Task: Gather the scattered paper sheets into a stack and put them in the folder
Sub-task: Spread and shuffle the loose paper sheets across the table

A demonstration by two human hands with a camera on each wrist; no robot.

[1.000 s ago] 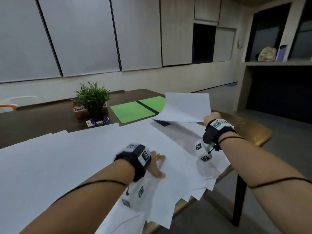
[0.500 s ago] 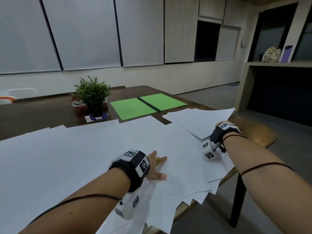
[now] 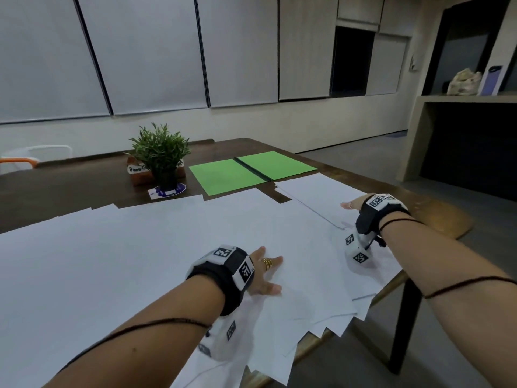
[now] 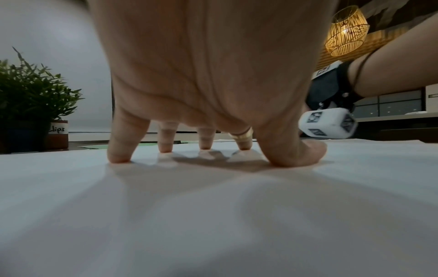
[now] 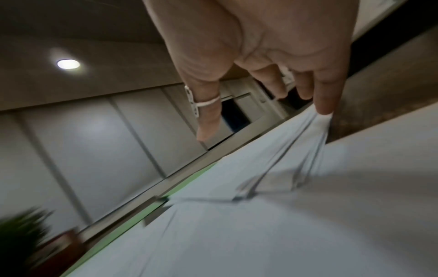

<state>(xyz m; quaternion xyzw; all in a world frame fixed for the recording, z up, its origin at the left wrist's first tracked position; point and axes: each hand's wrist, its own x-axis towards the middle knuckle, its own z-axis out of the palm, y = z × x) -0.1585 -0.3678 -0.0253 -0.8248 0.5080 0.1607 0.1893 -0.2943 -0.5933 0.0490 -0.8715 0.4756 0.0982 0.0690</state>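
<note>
The thin white paper sheets (image 3: 173, 247) lie fanned across the dark wooden worktop (image 3: 70, 191), short of the open green folder (image 3: 251, 170). They look light, limp and slippery, best squared by the edges. The left hand (image 3: 264, 271) presses them with spread fingertips (image 4: 118, 155), while the right hand (image 5: 272, 46), its grip open, drags bunched sheets under one fingertip.

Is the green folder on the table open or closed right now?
Open. The green folder lies spread flat on the table, both covers showing either side of its dark spine, with no sheets inside yet.

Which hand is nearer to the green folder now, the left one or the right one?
Right. The right hand rests on the sheets just in front of the green folder, towards its right side. The left hand presses the paper sheets further back, near the table's front edge.
</note>
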